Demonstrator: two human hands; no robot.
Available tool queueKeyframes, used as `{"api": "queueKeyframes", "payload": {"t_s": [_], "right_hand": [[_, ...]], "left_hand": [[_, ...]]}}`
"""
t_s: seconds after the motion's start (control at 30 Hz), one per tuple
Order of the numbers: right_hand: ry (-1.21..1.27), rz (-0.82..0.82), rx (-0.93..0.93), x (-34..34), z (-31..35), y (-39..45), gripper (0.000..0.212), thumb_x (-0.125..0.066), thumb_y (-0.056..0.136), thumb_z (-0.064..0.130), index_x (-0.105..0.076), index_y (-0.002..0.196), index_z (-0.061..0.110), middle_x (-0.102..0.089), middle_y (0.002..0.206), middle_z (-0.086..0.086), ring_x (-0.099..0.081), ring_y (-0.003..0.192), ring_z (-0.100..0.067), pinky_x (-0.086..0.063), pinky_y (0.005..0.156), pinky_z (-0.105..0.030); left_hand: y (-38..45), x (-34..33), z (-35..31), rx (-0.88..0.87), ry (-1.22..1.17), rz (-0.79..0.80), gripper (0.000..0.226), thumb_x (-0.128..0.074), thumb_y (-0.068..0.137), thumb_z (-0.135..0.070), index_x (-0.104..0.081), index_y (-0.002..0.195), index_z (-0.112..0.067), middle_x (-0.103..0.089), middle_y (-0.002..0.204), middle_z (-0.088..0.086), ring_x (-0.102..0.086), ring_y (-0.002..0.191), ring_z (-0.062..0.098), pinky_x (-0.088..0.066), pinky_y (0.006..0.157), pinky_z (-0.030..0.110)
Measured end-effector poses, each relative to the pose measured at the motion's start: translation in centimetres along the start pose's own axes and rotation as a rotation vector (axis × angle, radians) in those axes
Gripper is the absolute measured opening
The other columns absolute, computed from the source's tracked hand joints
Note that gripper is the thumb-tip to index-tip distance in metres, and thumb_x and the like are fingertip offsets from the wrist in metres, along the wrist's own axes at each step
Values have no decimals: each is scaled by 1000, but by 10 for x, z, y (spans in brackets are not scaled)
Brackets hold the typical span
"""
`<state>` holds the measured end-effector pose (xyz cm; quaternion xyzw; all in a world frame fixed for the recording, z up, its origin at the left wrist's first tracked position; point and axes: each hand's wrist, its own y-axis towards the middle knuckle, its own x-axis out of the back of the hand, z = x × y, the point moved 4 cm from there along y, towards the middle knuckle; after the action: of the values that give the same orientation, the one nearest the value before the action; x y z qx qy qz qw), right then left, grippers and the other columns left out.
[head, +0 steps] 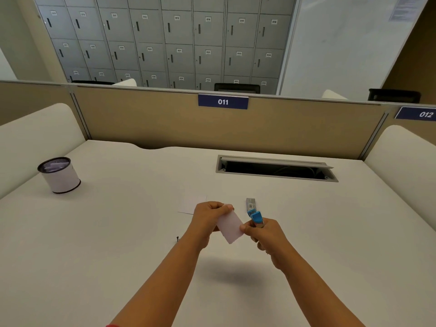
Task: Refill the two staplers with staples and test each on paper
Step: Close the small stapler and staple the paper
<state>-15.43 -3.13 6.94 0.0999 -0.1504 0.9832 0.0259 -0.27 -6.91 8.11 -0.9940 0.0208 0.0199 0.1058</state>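
While the left hand (208,217) pinches the light, floppy paper slip (230,228) at its 10 o'clock corner above the tabletop (118,232), the right hand (264,234) wraps the rigid blue stapler (256,217), fingertips touching the slip's 3 o'clock edge, its best stapling margin.

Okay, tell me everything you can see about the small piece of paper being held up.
The piece of paper is a small, plain white rectangle with no visible print, looking thin and flat. It is held tilted above the desk, not resting on it. The left hand pinches its upper left corner, and the right hand, which also grips a blue stapler, pinches its right edge. No staple can be made out in it.
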Motion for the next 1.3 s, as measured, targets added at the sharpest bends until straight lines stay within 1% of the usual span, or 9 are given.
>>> {"api": "queueKeyframes", "payload": {"t_s": [0.1, 0.33, 0.43, 0.53, 0.63, 0.77, 0.87, 0.97, 1.3], "right_hand": [[145, -53, -33, 0, -6, 0, 11, -66, 83, 18, -59, 78, 11, -47, 62, -3, -38, 53, -11, -33, 44, -17], [300, -90, -70, -9, -18, 0, 7, -65, 83, 23, -62, 88, 18, -50, 67, -3, -42, 59, -11, -35, 49, -21], [275, -35, -80, -11, -20, -2, 16, -65, 83, 28, -62, 94, 16, -57, 79, -3, -43, 61, -10, -36, 48, -19], [253, 12, -105, -8, -21, -5, 30, -56, 86, 47, -57, 101, 21, -61, 94, -2, -40, 60, -10, -36, 47, -19], [264, 45, -119, -6, -21, -7, 45, -41, 89, 55, -58, 105, 16, -59, 90, -3, -39, 56, -9, -35, 45, -19], [95, 72, -89, -7, -21, -6, 52, -37, 89, 58, -63, 93, 13, -58, 79, -6, -47, 63, -14, -41, 60, -26], [179, 91, -63, -7, -21, -6, 45, -40, 91, 52, -65, 93, 16, -64, 91, -7, -56, 79, -17, -47, 73, -30], [301, 117, -53, -10, -20, -7, 42, -44, 90, 50, -67, 95, 15, -67, 96, -6, -59, 82, -17, -49, 72, -29], [514, 171, -97, -16, -22, -5, 44, -55, 78, 52, -70, 97, 14, -73, 87, -2, -63, 78, -15, -51, 62, -27]], "left_hand": [[0, 1, 4, 51, -114, 15, 12, -69, 81, -25, -63, 89, -18, -66, 96, 4, -64, 87, 25, -55, 58, 26], [-9, -13, 24, 116, 23, 88, 24, -67, 81, -9, -56, 102, -14, -70, 87, 3, -72, 63, 13, -55, 53, 20], [-7, -12, 17, 66, 181, 55, 24, -59, 85, -4, -52, 106, -13, -64, 88, 3, -66, 56, 12, -53, 49, 17], [-5, -9, 10, 63, 327, 85, 28, -50, 85, 2, -53, 112, -6, -58, 95, 10, -57, 59, 15, -56, 54, 21], [-4, -8, 4, 54, 413, 101, 29, -50, 83, 5, -56, 111, 1, -57, 97, 16, -55, 60, 16, -57, 60, 23], [-5, -10, -7, 41, 489, 109, 24, -58, 82, 5, -59, 106, 2, -59, 109, 22, -61, 68, 23, -58, 69, 29], [-7, -12, -13, 54, 590, 123, 29, -58, 82, 4, -57, 111, 1, -55, 119, 22, -65, 89, 36, -59, 77, 34], [-8, -12, -18, 40, 674, 119, 34, -59, 82, 4, -55, 115, -1, -52, 124, 21, -62, 101, 40, -58, 84, 39], [-11, -8, -24, 8, 791, 90, 42, -65, 80, 1, -53, 120, -6, -51, 126, 17, -60, 106, 35, -57, 87, 39]]}}
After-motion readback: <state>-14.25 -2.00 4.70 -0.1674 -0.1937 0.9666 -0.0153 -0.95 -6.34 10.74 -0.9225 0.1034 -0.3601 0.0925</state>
